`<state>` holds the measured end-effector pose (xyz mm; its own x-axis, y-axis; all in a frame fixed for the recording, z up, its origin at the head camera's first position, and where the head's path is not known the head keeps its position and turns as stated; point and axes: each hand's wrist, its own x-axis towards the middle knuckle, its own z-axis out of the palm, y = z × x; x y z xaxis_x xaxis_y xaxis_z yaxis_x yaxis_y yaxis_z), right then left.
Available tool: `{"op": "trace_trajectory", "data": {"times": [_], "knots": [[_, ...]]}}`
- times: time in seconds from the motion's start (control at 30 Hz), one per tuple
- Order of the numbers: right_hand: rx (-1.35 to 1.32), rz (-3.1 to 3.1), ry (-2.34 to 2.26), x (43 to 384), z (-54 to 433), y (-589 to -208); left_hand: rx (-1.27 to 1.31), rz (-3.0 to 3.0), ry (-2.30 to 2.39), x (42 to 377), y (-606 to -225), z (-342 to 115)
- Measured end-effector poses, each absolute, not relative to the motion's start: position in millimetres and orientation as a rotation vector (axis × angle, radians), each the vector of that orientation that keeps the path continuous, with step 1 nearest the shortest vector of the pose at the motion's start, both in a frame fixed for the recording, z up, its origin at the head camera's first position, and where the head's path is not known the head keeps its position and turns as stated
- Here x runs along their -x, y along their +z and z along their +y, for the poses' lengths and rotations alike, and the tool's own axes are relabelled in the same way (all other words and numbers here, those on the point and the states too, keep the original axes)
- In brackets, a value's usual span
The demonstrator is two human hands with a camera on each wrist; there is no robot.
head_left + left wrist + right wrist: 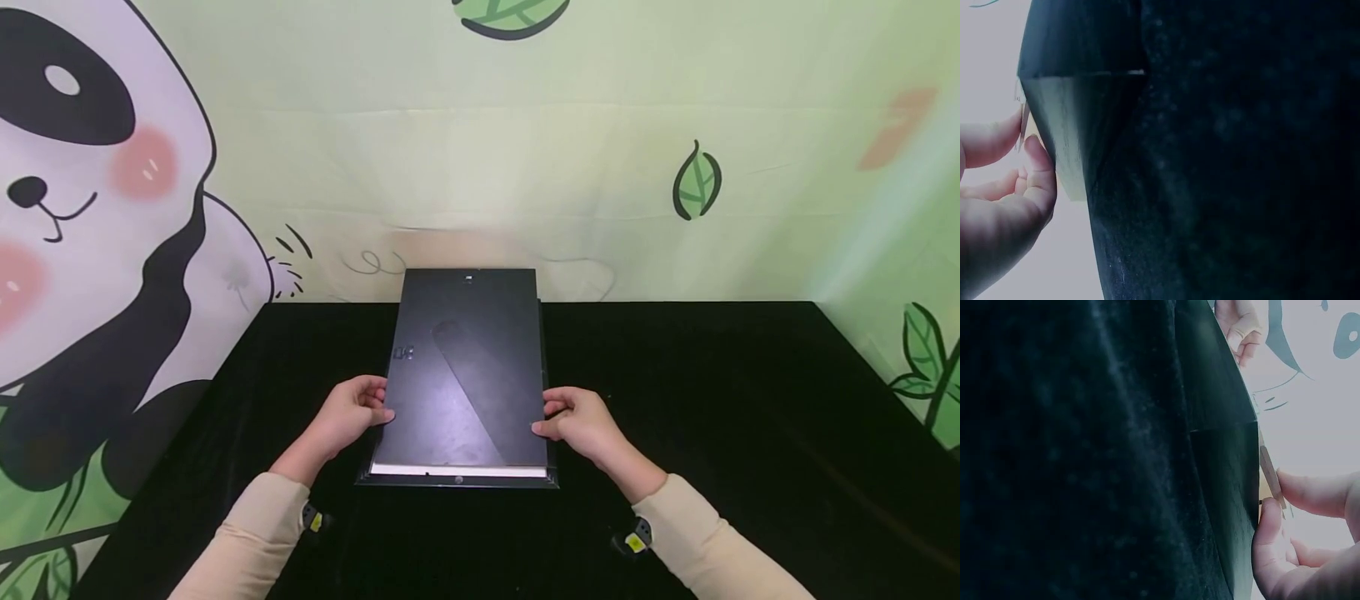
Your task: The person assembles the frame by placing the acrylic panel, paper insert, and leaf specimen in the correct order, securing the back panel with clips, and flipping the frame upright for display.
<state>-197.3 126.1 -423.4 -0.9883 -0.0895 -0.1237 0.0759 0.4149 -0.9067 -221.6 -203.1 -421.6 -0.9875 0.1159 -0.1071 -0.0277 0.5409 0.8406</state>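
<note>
A black photo frame (517, 482) lies face down on the black table, its front rail and right side showing. Over it, in the head view, is its dark backing board (510, 333), with a pale front edge, a fold-out stand and small metal hangers. My left hand (348, 417) pinches the board's left edge, thumb on top. At the right edge my right hand (585, 421) pinches likewise. Both wrist views show the board's thin edge, at thumb and fingertips, tilted up from the frame's thick side (1066, 119). What lies inside the frame is hidden under the board.
Black cloth (712, 400) covers the table. Behind it hangs a pale green backdrop (600, 167) with a painted panda and leaves, close to the table's far edge. Small devices with yellow marks (636, 542) are worn at both wrists.
</note>
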Motion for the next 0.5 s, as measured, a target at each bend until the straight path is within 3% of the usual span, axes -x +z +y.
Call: {"op": "trace_trajectory", "data": {"times": [0.5], "knots": [[0.015, 2.569, -1.541, 196.8, 121.6, -423.0, -0.091, 2.628, 1.400, 220.4, -420.7, -206.3]]}}
